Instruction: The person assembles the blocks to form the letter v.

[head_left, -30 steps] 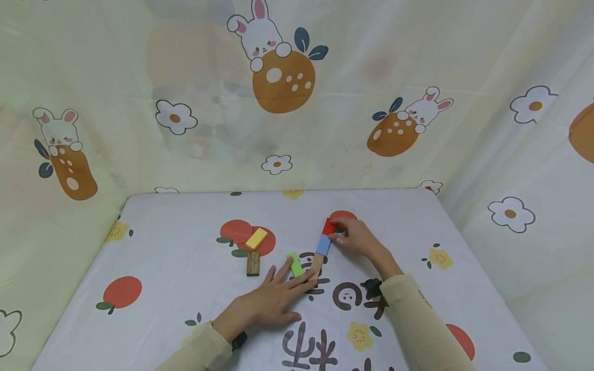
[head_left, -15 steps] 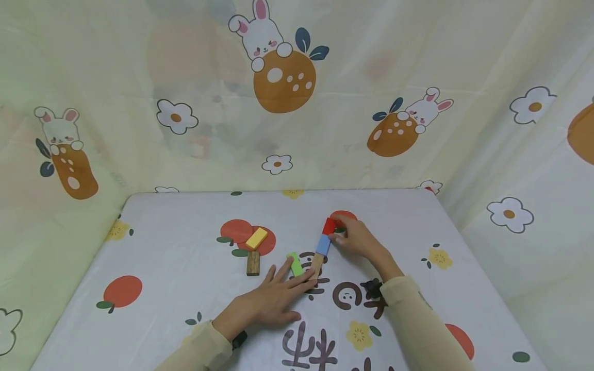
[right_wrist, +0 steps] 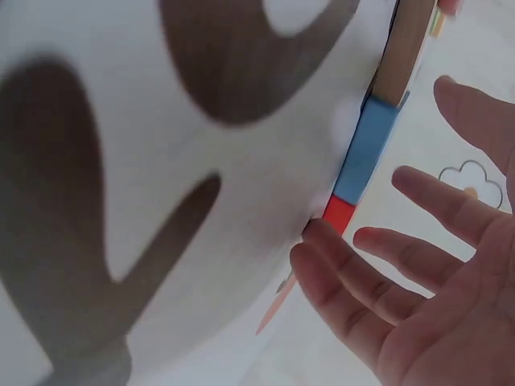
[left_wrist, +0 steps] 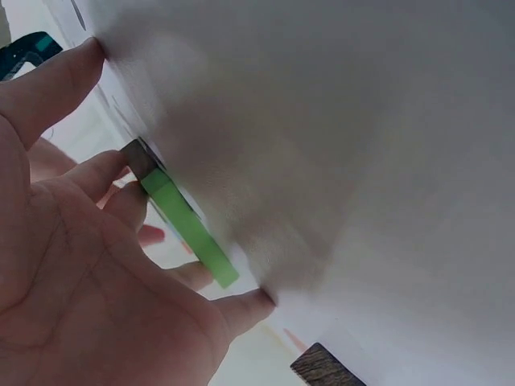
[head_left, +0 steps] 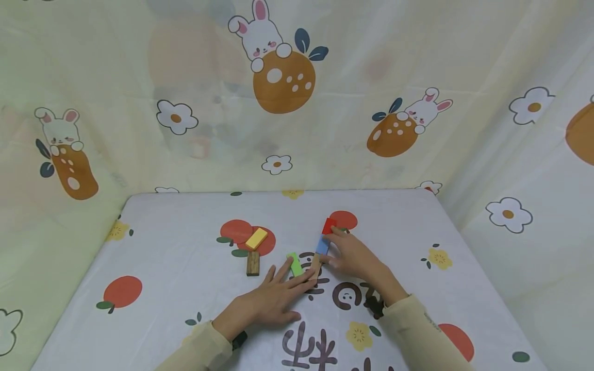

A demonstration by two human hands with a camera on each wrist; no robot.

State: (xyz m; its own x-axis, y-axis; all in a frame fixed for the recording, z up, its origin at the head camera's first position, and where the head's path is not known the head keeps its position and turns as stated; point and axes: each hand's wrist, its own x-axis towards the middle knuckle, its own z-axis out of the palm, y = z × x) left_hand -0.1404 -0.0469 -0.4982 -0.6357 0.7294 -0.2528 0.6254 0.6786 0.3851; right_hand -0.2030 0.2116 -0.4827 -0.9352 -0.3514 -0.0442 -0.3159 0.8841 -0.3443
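Note:
A row of blocks lies end to end on the tabletop: a red block [head_left: 329,225], a blue block [head_left: 322,245] and a plain wooden block [head_left: 316,264]. My left hand [head_left: 274,303] rests with spread, straight fingers, one fingertip at the near end of the wooden block. Close by its fingers lies a green block [left_wrist: 191,227]. Beside the row, my right hand [head_left: 356,256] has its fingertips over the blue block's side in the head view. The right wrist view shows those fingers [right_wrist: 434,195] loosely extended, the thumb apart from the blocks.
To the left lie a yellow block [head_left: 257,239] and a dark brown wooden block [head_left: 252,264]. A white cloth [head_left: 185,278] printed with fruit and flowers covers the table. A patterned curtain [head_left: 209,149] hangs behind it and at both sides.
My right hand has shifted toward me along the row, from the red block to beside the blue one, uncovering more of the red block. The left hand has stayed in place.

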